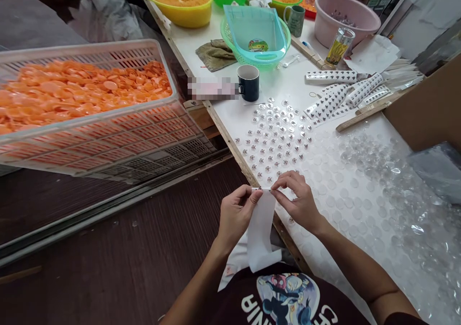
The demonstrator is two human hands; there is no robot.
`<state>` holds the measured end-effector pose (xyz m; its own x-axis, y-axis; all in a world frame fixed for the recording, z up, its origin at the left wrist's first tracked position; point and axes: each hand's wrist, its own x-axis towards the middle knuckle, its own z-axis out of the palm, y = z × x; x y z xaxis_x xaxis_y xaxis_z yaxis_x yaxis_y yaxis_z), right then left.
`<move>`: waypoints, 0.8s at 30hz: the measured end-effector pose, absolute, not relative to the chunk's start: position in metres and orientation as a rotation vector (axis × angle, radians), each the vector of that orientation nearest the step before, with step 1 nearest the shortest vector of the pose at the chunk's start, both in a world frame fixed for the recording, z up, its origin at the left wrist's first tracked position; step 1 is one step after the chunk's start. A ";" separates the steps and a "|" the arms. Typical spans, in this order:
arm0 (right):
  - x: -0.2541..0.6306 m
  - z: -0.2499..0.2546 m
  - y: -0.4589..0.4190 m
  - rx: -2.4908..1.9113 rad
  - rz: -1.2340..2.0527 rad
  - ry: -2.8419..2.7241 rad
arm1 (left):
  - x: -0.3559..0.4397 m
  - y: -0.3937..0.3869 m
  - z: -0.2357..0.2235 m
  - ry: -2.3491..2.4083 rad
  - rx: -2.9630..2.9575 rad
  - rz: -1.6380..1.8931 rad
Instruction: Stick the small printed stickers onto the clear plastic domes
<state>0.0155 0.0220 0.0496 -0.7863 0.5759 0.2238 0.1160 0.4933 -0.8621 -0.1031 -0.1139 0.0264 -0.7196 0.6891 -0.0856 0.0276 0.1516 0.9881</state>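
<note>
Long white paper strip, dark-marked top edge, curled bottom! Left hand, right hand: each grip pinched closed on it.

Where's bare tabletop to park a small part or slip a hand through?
Two patches: between dark mug, green basket and printed rolls; and a smaller one between wooden edge, mug and printed discs. Crowded: the right side, under clear discs, and the near edge, where left hand and right hand hold a white strip.
</note>
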 end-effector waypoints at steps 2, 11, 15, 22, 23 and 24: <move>0.015 0.053 0.023 -0.586 1.221 -2.179 | -0.104 -0.114 0.026 1.925 0.678 1.597; -0.002 0.045 0.013 -0.539 1.567 -2.074 | -0.105 -0.111 0.025 1.913 0.844 1.510; 0.005 0.048 0.052 -0.670 1.498 -1.848 | -0.108 -0.114 0.022 1.933 0.852 1.477; 0.030 0.014 0.132 -1.157 1.247 -2.046 | -0.114 -0.117 0.018 1.931 0.829 1.501; 0.032 0.008 0.134 -1.171 1.215 -2.074 | -0.114 -0.117 0.018 1.935 0.831 1.506; 0.033 0.003 0.135 -1.176 1.188 -2.095 | -0.114 -0.116 0.018 1.939 0.831 1.512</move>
